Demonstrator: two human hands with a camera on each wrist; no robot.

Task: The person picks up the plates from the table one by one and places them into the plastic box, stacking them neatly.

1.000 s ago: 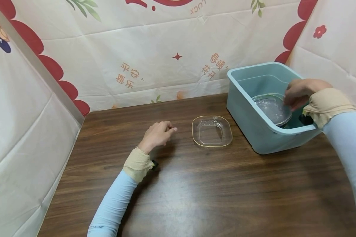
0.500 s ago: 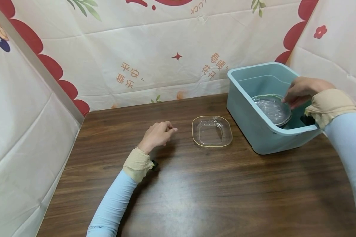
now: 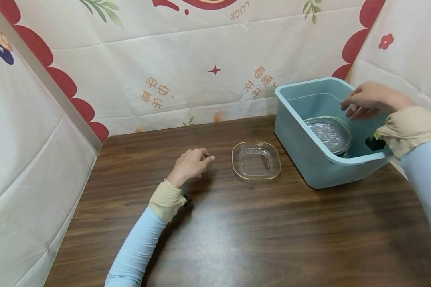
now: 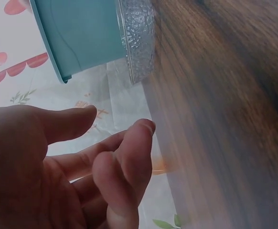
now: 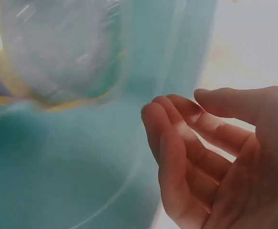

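Note:
My right hand [image 3: 375, 101] hovers over the right part of a blue-green plastic bin [image 3: 309, 159], its fingers loosely bent and holding nothing. Inside the bin lies a round, plastic-wrapped thing [image 3: 328, 133] that looks like a stack of dishes; the right wrist view shows its gold-coloured rim, blurred, apart from my fingertips. On the table, left of the bin, sits a clear square dish [image 3: 256, 160] with rounded corners and a gold edge. My left hand [image 3: 190, 165] stays over the table to the left of that dish, fingers relaxed, touching nothing that I can see.
The dark wood-grain table [image 3: 237, 239] reaches back to a white printed cloth [image 3: 186, 52] hung as a wall. Similar white sheets stand along the left and right sides. The bin stands close to the right-hand sheet.
My right hand has risen away from the wrapped stack and shifted slightly right, toward the bin's rim. The left hand, the clear dish and the bin stay where they were.

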